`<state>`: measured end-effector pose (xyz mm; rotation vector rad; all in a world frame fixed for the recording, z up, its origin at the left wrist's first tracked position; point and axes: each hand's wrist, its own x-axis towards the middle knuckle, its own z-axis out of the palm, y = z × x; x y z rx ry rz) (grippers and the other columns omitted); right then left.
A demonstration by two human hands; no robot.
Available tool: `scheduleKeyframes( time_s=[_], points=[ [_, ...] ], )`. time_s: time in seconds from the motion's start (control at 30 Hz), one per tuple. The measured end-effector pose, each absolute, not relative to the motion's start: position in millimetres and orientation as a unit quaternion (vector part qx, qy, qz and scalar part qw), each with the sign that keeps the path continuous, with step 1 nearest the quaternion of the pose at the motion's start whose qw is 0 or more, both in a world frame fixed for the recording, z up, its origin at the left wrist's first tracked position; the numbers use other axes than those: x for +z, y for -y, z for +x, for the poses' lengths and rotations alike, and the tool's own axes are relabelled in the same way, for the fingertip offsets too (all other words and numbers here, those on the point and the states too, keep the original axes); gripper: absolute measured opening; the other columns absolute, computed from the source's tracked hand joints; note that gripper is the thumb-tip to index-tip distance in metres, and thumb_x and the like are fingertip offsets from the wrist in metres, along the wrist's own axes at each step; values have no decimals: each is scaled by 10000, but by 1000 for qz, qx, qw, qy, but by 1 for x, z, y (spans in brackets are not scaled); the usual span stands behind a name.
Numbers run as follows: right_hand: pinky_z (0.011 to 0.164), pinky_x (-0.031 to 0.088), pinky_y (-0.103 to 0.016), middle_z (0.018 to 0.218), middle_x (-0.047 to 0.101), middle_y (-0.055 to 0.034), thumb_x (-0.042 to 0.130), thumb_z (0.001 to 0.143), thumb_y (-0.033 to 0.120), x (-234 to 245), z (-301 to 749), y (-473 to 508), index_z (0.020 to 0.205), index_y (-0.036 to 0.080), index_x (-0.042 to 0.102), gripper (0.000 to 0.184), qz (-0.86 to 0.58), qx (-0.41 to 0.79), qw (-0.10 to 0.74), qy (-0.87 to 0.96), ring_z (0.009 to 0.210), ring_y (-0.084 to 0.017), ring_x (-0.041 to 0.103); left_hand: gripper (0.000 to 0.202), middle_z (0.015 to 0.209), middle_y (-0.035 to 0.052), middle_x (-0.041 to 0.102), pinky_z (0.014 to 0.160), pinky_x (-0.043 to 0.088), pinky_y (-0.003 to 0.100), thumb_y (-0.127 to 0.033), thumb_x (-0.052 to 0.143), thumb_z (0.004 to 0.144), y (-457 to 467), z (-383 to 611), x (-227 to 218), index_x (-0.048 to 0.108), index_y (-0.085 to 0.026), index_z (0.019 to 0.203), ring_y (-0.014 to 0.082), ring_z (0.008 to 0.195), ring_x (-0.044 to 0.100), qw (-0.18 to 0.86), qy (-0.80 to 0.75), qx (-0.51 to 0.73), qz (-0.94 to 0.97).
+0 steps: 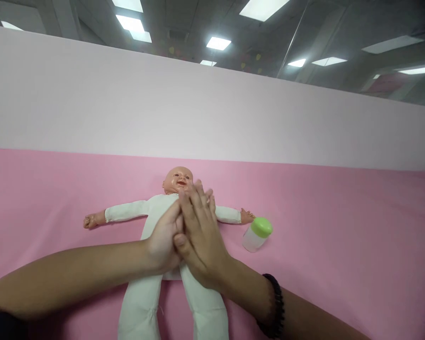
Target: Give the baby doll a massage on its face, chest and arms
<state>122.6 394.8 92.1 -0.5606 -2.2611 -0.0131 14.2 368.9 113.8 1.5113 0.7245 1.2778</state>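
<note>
Above the doll's chest, my left hand (pixel 164 242) and my right hand (pixel 206 243) are pressed palm to palm. My right hand lies in front with its fingers stretched out. The left hand's fingers reach out behind it, partly hidden, with their tips showing past the right ones. I see nothing held between the palms. Beneath them a baby doll (pixel 155 212) with a white cloth body lies on its back, arms spread and legs toward me. My hands hide part of its torso and chin. A small translucent bottle with a green cap (pixel 261 227) is beside the doll's hand at right.
A pink sheet (pixel 340 245) covers the surface under the doll. Behind it rises a low white wall (pixel 205 113), with a glass pane and lit ceiling panels above. A dark coiled band (pixel 276 304) circles my right wrist.
</note>
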Motion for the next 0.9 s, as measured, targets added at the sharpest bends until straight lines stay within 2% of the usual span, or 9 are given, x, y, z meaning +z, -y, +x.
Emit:
scheduleKeyframes(
  time_s=[0.1,0.2,0.3,0.4,0.47,0.57,0.7,0.8,0.9],
  points=[
    [1259,26,-616,1701,-30,-65,250,1055,473,98,110,-410,1626,295,-85,686,-136,13,414,900,1576,-307,-7,589,1631,-31,329,1265,265,354,-486,212,1044,-382,-2,121,248,-307,1604,168,1529,272,466,-217,614,599],
    [1270,204,-520,1668,228,-67,415,1042,420,89,114,-426,1614,335,116,651,-109,115,474,866,1549,-242,225,557,1656,-24,272,1298,174,415,-489,334,1046,-396,-28,111,312,-338,1581,205,1552,212,424,-269,577,644],
    [1140,451,-374,1363,620,-62,428,1047,298,68,126,-434,1363,258,532,335,-167,281,496,804,1305,-170,565,477,1595,37,399,1290,184,487,-495,417,1030,-404,-56,87,601,-262,1403,272,1511,319,364,-416,495,670],
    [1111,472,-345,1169,721,-47,440,1035,234,53,136,-435,1083,217,688,253,-151,313,422,838,1149,-147,653,408,1429,78,593,1260,255,528,-428,458,1024,-405,-77,63,700,-223,1281,295,1449,424,283,-436,422,743],
    [1159,432,-383,1273,691,-59,465,1014,209,52,140,-433,1168,221,695,277,-138,288,384,866,1235,-165,617,452,1442,75,581,1267,231,529,-355,518,1000,-402,-84,55,569,-246,1436,285,1475,385,208,-395,370,815],
    [1222,347,-480,1443,582,-52,461,1017,246,57,144,-432,1374,269,611,387,-157,242,316,904,1410,-205,484,666,1587,67,401,1280,176,526,-316,562,969,-397,-86,58,311,-292,1585,282,1515,305,162,-368,321,857],
    [1216,232,-636,1643,260,-59,441,1032,401,54,147,-432,1570,300,357,554,-232,195,238,923,1556,-287,175,754,1673,44,179,1280,59,552,-398,545,982,-391,-84,65,149,-322,1620,291,1567,111,184,-442,281,832],
    [1201,268,-638,1657,185,-97,444,1022,430,46,147,-431,1612,232,240,654,-288,177,257,905,1555,-296,166,744,1680,39,109,1267,25,585,-441,531,991,-388,-84,61,145,-321,1616,293,1572,47,197,-505,287,790],
    [1189,362,-582,1561,418,-134,492,999,355,41,145,-428,1529,152,426,572,-292,157,341,880,1497,-280,348,582,1616,59,325,1271,107,589,-375,551,990,-385,-87,55,388,-313,1545,287,1548,203,189,-505,362,760]
  ],
)
